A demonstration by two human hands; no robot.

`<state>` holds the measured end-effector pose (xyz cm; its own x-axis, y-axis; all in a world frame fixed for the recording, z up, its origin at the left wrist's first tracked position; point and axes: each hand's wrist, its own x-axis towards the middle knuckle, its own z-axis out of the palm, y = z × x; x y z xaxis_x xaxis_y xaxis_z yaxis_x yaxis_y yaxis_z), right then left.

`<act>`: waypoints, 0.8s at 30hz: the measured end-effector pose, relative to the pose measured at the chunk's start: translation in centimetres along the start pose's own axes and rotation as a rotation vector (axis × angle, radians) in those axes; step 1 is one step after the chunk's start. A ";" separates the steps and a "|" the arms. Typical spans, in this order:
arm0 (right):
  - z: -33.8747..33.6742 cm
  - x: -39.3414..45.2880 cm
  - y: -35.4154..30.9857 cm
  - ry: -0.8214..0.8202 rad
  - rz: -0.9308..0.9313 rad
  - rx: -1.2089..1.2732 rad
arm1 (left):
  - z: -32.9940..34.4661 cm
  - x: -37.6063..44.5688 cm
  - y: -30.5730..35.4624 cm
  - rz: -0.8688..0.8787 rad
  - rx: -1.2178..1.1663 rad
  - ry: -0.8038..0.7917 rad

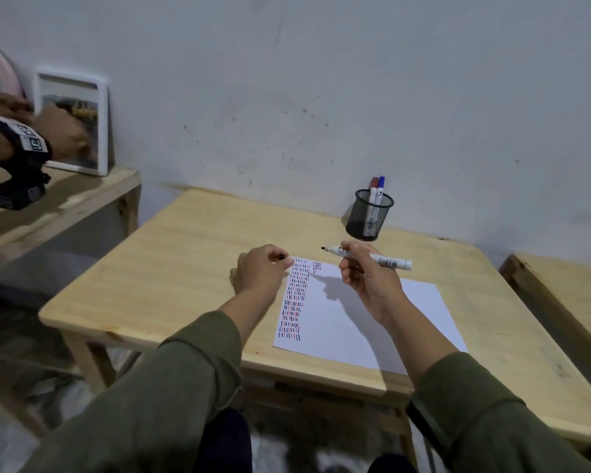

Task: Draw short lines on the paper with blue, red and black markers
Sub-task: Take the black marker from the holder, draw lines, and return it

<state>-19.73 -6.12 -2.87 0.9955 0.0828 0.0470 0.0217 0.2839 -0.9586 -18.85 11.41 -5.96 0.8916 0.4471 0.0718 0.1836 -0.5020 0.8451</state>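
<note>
A white paper (389, 319) lies on the wooden table (185, 268), with columns of short blue, red and black lines down its left side. My right hand (365, 278) holds the uncapped black marker (386, 261) above the paper's top edge, tip pointing left. My left hand (260, 268) rests at the paper's top left corner, fingers pinched on the marker's black cap (282, 257). The red marker (373, 189) and the blue marker (380, 189) stand in a black mesh cup (367, 216) behind the paper.
The table stands against a grey wall. Another wooden table edge (560, 302) is at the right. On a bench (65, 206) at the left, another person's hand (62, 134) with a wrist device touches a framed picture (79, 124).
</note>
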 end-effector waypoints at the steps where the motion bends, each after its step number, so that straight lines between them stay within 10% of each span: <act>1: 0.0 0.1 0.2 0.007 0.009 -0.006 | 0.0 0.1 -0.2 0.001 0.042 0.003; 24: -0.8 2.8 1.7 0.219 0.165 -0.189 | 0.4 -1.3 -3.5 0.162 0.326 -0.079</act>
<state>-16.88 -6.19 -4.56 0.9828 -0.1004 -0.1551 -0.1452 0.0997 -0.9844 -20.51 12.23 -9.21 0.9469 0.2902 0.1385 0.1485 -0.7767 0.6121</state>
